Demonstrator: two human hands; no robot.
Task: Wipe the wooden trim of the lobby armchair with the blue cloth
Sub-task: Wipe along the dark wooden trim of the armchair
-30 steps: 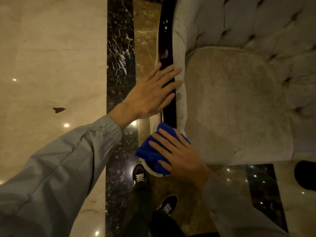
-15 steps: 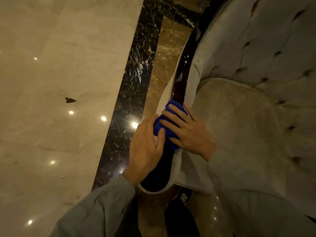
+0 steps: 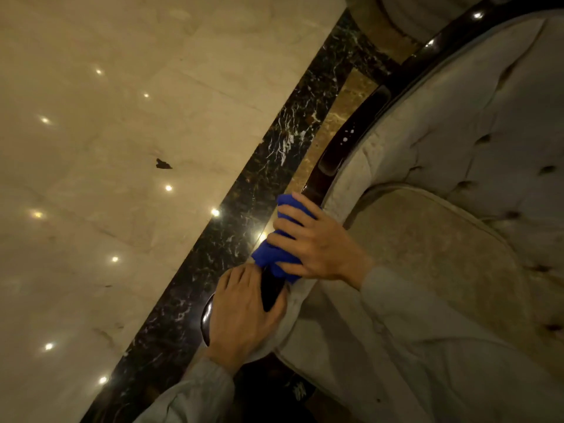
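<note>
two hands at work on one armrest. item, nearest: our left hand, fingers curled over the front end of the wooden trim, clamped there to steady the armchair. item: our right hand, fingers closed down on the blue cloth, which wraps the dark rail just beyond the left hand. item, farther: glossy trim curving up toward the chair back, pale specks showing on it. advice: we should keep the cloth folded round both edges, press evenly, and run long strokes outward along the curve.
</note>
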